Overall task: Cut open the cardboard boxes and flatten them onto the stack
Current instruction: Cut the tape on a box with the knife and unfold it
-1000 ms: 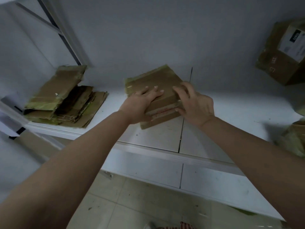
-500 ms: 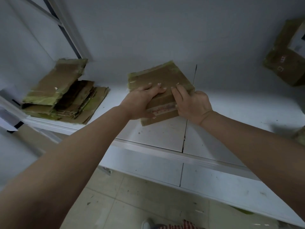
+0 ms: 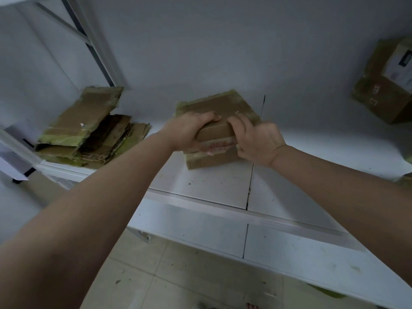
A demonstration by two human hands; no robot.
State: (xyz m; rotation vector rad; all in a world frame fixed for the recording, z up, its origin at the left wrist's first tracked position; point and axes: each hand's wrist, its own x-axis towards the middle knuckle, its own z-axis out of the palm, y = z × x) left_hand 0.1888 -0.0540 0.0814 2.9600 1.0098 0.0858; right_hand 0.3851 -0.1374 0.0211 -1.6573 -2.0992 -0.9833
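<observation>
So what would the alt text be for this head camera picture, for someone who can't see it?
Both hands, left hand and right hand, grip a small taped cardboard box on a white shelf. A stack of flattened cardboard lies to the left, and another box sits at far right.

The box (image 3: 219, 132) was matt brown cardboard, its edges bound in glossy yellowish tape, with a strip of shiny tape bearing red print across its front. The stack (image 3: 89, 132) was the same dull cardboard, flattened, rough and frayed at the torn edges, with tape patches. The shelf (image 3: 211, 186) looked like smooth white painted metal, scuffed and speckled with dirt. The floor (image 3: 156, 282) was pale, smooth tile, smudged.
</observation>
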